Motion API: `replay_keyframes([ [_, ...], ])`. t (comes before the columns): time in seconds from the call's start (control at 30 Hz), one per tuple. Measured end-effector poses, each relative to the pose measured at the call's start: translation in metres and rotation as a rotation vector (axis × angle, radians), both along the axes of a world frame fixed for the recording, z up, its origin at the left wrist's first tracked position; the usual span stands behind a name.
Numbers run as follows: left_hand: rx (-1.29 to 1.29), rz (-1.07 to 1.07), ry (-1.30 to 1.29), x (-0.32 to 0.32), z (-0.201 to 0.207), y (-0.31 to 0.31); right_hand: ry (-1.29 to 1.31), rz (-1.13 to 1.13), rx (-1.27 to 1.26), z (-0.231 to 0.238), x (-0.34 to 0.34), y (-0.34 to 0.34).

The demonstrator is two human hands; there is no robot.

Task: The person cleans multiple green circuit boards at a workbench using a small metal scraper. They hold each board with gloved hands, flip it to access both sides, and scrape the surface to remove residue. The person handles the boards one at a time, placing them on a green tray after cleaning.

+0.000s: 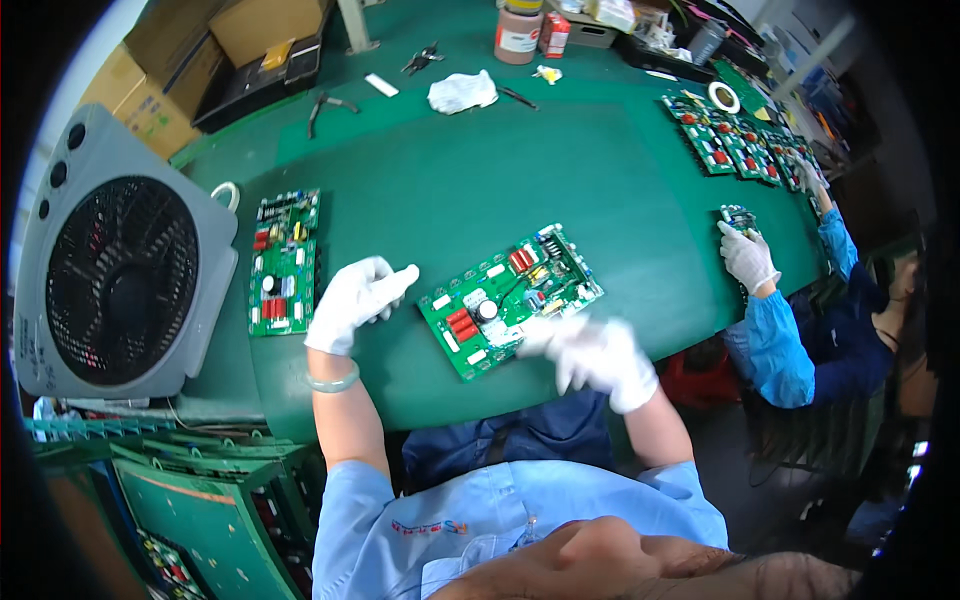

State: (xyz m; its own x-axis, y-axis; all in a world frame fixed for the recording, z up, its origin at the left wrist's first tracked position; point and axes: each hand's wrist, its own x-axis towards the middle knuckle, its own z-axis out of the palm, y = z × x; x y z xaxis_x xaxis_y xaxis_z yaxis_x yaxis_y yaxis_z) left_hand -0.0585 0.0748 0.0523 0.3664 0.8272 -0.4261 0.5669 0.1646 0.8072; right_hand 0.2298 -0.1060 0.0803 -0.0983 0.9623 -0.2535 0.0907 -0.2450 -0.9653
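A green circuit board lies aslant on the table in front of me, carrying red blocks, a round black-and-white part and small yellow parts. My right hand, in a white glove, is over the board's near right edge. Motion smears its fingers, so whether it touches or holds anything is unclear. Left of this board is my left hand, gloved too, apart from the board. One finger stretches toward the board and the others bend loosely; I see nothing in it. A second, similar board lies beyond the left hand, lengthwise.
A grey box fan stands at the left edge. Pliers, a white cloth and a pinkish jar sit at the back. Several boards lie far right, near a co-worker's gloved hand on another board.
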Motion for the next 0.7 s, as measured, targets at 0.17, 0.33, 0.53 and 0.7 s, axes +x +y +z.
replay_keyframes([
  [0.17, -0.143, -0.475, 0.031, -0.005, 0.006, -0.012, -0.413, -0.545, 0.057, -0.054, 0.074, 0.069],
  [0.33, -0.106, -0.248, -0.307, 0.003, -0.037, -0.003, -0.265, -0.462, -0.065, -0.076, 0.080, 0.094],
  [0.53, 0.170, 0.259, -0.571, 0.022, -0.042, 0.004, 0.049, -0.534, 0.114, -0.088, 0.075, 0.113],
  [0.7, 0.064, 0.319, -0.783, 0.027, -0.045, -0.003, 0.169, -0.513, 0.100, -0.096, 0.073, 0.108],
])
